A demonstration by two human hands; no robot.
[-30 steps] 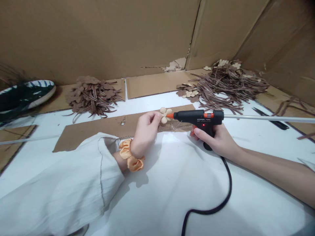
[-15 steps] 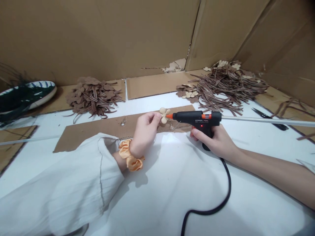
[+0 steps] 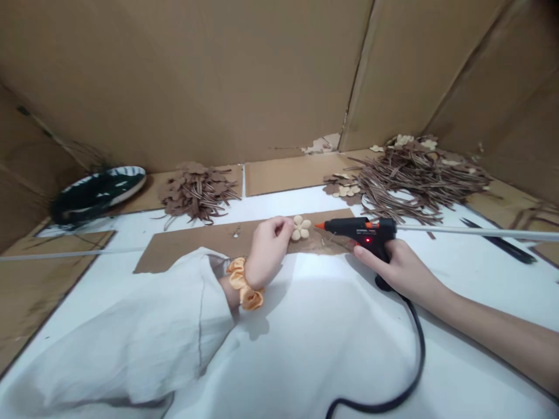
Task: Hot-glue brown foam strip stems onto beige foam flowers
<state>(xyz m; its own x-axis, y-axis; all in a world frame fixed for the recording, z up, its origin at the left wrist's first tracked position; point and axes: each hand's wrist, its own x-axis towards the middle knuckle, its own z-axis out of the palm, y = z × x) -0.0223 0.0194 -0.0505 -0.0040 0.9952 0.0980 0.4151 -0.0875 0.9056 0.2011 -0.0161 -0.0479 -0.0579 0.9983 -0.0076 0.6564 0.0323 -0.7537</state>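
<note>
A cream five-petalled flower cutout is pinched by one petal between the thumb and fingers of my left hand. The wrist behind it wears an orange scrunchie. My right hand wraps round the handle of a black glue gun. Its orange nozzle points left at the flower, a small gap away. A red light glows on the gun, and a long pale glue stick runs out of its back. Under the flower lies a brown cardboard strip.
Brown flowers with strips lie heaped at the back left, beside a plate of dark thin strands. At the back right lies a bigger pile of brown strips. Black scissors rest right. The gun's black cord trails toward me. Cardboard walls stand behind.
The glue gun's nozzle has come away from the flower, leaving a gap. The flower now faces me more fully, still in my left hand. The whole view has shifted left and tilted up.
</note>
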